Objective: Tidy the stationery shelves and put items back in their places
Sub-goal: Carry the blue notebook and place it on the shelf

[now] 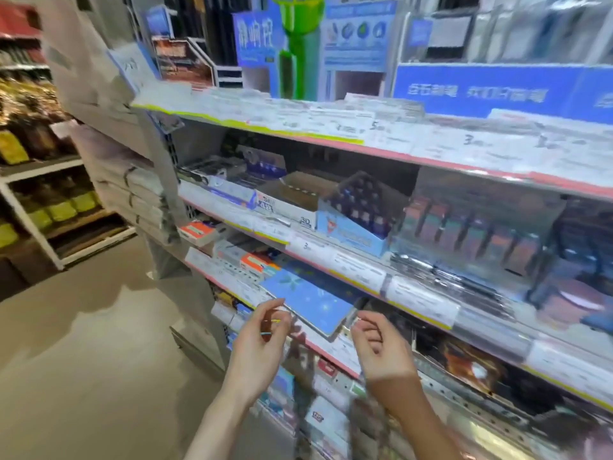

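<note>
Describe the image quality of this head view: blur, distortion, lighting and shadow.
Head view: motion blur smears nearly everything, so price tags along the shelf edge are unreadable and packaging text is mostly lost; wide-angle distortion bends the shelves; bright overhead light washes the top shelf pale; the floor carries soft glare; shadow covers the right forearm while the left hand and right hand stay lit.
</note>
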The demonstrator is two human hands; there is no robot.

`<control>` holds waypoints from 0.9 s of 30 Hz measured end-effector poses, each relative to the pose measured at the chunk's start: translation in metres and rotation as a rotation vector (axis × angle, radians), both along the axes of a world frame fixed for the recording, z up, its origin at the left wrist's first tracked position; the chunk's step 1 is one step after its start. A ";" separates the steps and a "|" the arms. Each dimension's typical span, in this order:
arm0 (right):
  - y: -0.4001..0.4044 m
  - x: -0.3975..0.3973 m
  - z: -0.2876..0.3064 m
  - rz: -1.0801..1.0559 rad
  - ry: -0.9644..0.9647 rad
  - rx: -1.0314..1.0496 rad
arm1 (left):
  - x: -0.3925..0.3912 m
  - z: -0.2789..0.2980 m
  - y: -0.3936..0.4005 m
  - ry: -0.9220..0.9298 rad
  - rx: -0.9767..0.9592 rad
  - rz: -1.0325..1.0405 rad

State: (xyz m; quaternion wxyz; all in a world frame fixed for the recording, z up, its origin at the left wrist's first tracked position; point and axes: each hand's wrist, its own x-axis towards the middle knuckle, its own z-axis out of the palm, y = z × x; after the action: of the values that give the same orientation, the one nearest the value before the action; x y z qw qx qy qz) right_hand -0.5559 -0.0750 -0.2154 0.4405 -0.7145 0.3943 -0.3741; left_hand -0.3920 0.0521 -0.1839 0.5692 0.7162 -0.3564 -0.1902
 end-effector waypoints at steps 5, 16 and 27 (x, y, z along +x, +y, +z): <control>0.008 0.039 -0.008 -0.205 -0.002 0.051 | 0.067 -0.009 -0.019 -0.001 -0.022 -0.131; 0.036 0.081 0.007 -0.559 0.305 -0.025 | 0.164 -0.025 -0.076 -0.132 0.071 -0.323; 0.008 0.102 0.020 -0.664 0.503 0.021 | 0.169 -0.007 -0.113 -0.412 0.311 -0.420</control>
State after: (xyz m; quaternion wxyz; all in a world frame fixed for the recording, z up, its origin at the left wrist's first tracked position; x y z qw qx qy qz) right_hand -0.4542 -0.0671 -0.1954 0.1931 -0.6132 0.7025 -0.3054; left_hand -0.2230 -0.0610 -0.1909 0.3175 0.7286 -0.5706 -0.2068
